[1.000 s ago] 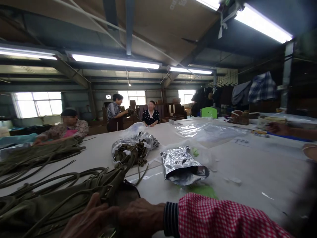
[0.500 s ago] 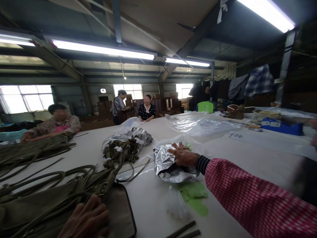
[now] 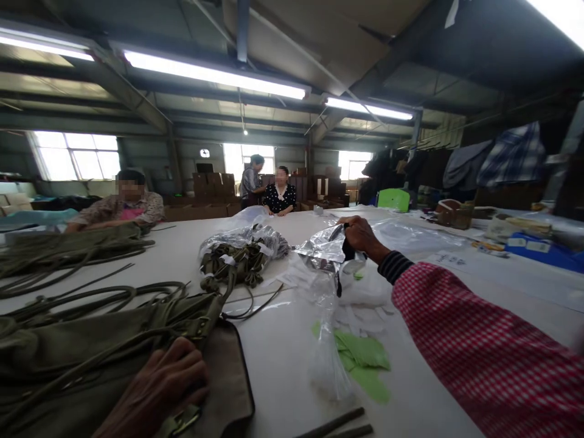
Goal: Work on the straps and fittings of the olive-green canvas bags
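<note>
An olive canvas bag (image 3: 114,350) with long straps lies at the near left. My left hand (image 3: 166,380) rests on it with curled fingers, gripping near a metal buckle (image 3: 185,420); the fingertips are hidden. Farther out on the right, my right hand (image 3: 362,236) pinches the dark edge of a silver foil bag (image 3: 322,246) and holds that side up off the table. Below the foil bag lie a clear plastic bag (image 3: 328,359), white paper slips (image 3: 360,319) and green pieces (image 3: 365,353).
A clear bag of olive straps (image 3: 241,258) sits mid-table (image 3: 274,328). Another olive bag (image 3: 77,246) lies at the left, by a seated co-worker (image 3: 130,204). Two people (image 3: 280,194) are at the far end. A blue tape dispenser (image 3: 547,249) stands on the right; dark strips (image 3: 337,423) lie nearby.
My right hand went from lying spread on the foil bag to gripping its edge, lifting it up and away from me. My left hand stays on the olive bag. The view has turned slightly left.
</note>
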A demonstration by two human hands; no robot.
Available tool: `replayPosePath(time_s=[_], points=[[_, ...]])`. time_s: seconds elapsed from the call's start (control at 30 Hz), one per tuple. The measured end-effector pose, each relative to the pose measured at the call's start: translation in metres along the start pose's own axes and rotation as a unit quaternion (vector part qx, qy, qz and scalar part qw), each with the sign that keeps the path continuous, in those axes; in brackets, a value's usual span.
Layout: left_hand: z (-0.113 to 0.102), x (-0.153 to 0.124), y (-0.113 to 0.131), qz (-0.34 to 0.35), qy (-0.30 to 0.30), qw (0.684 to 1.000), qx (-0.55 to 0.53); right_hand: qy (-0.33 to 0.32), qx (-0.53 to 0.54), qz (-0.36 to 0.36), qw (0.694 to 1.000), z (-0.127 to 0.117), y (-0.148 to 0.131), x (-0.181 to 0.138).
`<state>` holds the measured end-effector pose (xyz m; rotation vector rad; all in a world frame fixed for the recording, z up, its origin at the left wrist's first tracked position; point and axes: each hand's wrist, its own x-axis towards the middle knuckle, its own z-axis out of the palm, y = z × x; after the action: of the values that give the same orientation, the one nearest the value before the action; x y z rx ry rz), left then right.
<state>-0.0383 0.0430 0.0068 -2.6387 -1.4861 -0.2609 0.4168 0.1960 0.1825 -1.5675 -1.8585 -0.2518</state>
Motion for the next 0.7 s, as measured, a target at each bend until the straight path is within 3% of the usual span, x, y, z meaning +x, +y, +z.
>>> replayPosePath(time_s=[0.1,0.17,0.23,0.3,0.37,0.43,0.53,0.7], points=[[0.005,0.001,0.004,-0.016,0.031,0.999,0.006,0.005,0.006,-0.053,0.999,-0.036,-0.019,-0.01],[0.006,0.002,0.008,-0.02,0.052,0.998,0.012,0.001,-0.004,-0.074,0.997,-0.046,-0.033,-0.032],[0.007,0.002,0.009,-0.021,0.059,0.998,0.012,-0.017,-0.03,-0.055,0.998,-0.039,-0.043,-0.068],[0.009,0.002,0.009,-0.026,0.062,0.998,0.011,-0.105,-0.05,-0.04,0.992,-0.017,-0.046,-0.111],[0.01,0.002,0.007,-0.028,0.062,0.998,0.004,-0.232,-0.059,-0.141,0.961,0.005,-0.043,-0.147],[0.013,0.003,0.006,-0.029,0.056,0.998,-0.004,-0.268,-0.065,-0.195,0.941,0.016,-0.041,-0.165],[0.014,0.004,0.005,-0.039,0.053,0.998,-0.004,-0.272,-0.1,-0.254,0.923,0.012,-0.048,-0.163],[0.015,0.006,0.004,-0.049,0.024,0.999,-0.004,-0.382,-0.101,-0.348,0.85,0.012,-0.072,-0.138]])
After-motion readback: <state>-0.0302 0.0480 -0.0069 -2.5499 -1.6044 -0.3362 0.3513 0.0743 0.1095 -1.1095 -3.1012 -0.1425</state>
